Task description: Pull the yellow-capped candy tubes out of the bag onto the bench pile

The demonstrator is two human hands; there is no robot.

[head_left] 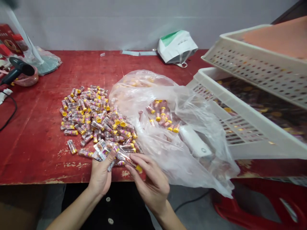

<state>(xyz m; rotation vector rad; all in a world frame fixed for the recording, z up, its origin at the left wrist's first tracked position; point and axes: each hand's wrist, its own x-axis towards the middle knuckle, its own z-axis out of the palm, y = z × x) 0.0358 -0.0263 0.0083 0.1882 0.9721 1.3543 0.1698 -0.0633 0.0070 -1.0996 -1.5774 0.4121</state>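
Observation:
A heap of small clear tubes with yellow caps (93,118) lies on the red table (35,140). At the table's front edge my left hand (100,174) is closed around a small bundle of these tubes and a label-like wrapper. My right hand (150,179) pinches one yellow-capped tube (128,160) between thumb and fingers, right beside the left hand's bundle. A big clear plastic bag (172,127) lies just right of the hands, with several more tubes (163,116) inside.
Two stacked white perforated crates (244,105) stand at the right, the lower one filled with dark items. A black heat gun (16,72) and its cable sit far left. A white and green bag (176,46) lies at the back. A red stool (259,204) stands below right.

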